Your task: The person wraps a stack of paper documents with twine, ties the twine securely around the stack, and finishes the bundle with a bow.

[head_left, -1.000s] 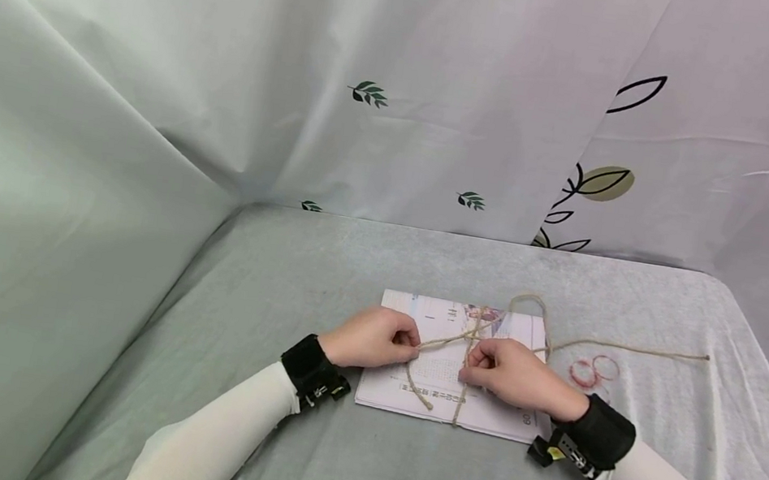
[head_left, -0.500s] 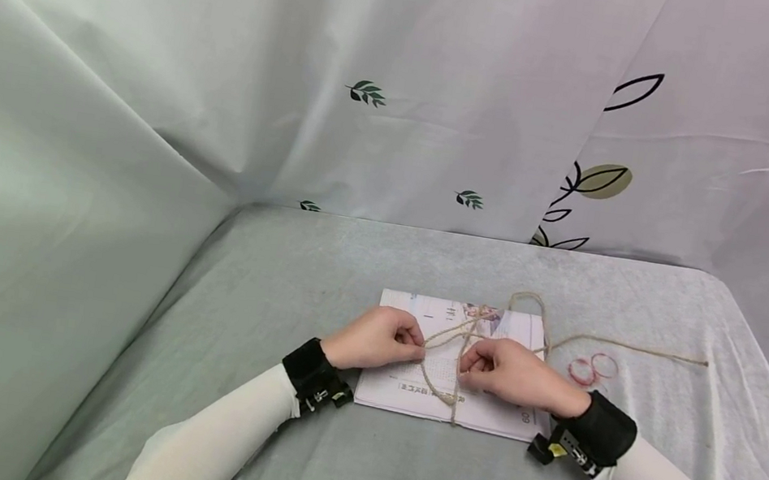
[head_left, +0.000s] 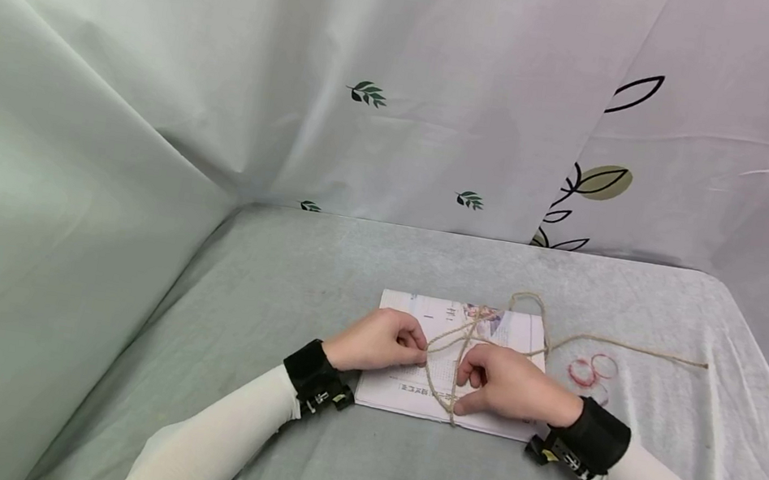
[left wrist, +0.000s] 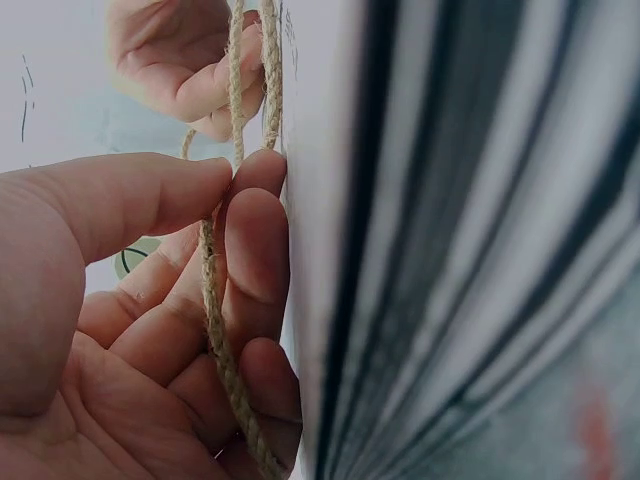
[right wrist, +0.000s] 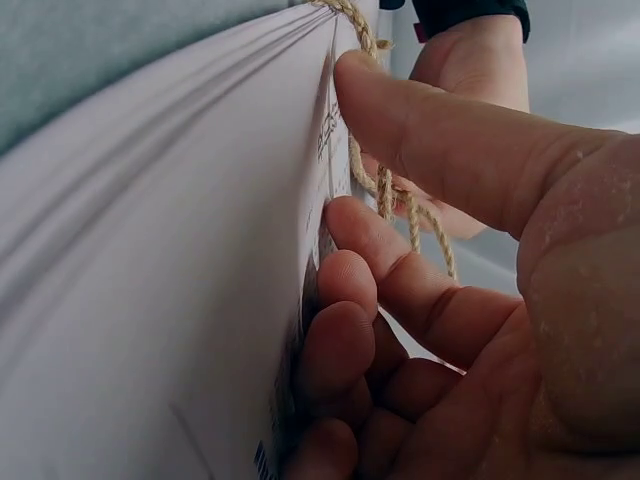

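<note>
Tying up the paper stack (head_left: 381,394) with twine (left wrist: 212,300) looks to be the step in hand, with strands crossing on top but no finished knot to be seen. The left hand (head_left: 378,340) pinches the twine between thumb and forefinger over the stack. The right hand (head_left: 508,382) is relaxed over the paper, thumb and forefinger apart; the thumb lies at the twine by the stack's near edge, and whether it presses there is hidden. The next move, I judge, calls for taking up the loose short end and guiding it around the crossing strand without losing the left pinch.

The stack lies well short of the counter's (head_left: 305,278) far edge. One tail of twine reaches from it toward the counter's right edge, below the far right corner.

Counted: two hands; one paper stack, its sheets too many to number; twine that reads as one length, though its joins are covered; and red bands (head_left: 581,384) beside the stack, two plain loops and apparently a fainter third.
</note>
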Tool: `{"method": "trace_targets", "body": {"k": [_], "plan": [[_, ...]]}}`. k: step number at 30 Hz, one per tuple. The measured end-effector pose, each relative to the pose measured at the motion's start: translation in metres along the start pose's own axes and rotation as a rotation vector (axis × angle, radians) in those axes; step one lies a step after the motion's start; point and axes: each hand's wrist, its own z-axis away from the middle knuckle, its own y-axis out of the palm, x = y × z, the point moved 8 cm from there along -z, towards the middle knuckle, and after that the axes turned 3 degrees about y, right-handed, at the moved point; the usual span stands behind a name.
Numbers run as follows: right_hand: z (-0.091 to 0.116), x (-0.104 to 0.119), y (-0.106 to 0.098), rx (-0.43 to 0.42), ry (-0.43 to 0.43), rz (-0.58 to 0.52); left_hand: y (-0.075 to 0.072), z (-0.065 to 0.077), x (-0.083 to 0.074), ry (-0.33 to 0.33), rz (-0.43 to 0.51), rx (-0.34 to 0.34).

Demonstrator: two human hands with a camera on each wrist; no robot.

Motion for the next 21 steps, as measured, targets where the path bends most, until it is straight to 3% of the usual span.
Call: {"method": "trace_targets", "body": {"k": [8, 16, 21], "plan": [[0.0001, -0.0023, -0.0026, 0.017, 0.039, -0.043, 0.0017, 0.0000, -0.0019, 0.040, -0.036, -0.013], [-0.0030, -0.0024, -0.0030, -0.140, 0.114, 0.022, 0.0031, -0.0008, -0.0036, 0.063, -0.098, -0.015], [-0.0029, -0.0022, -0.0064, -0.129, 0.133, -0.060, 0.0013, -0.0009, -0.0005, 0.040, -0.062, -0.046]]}}
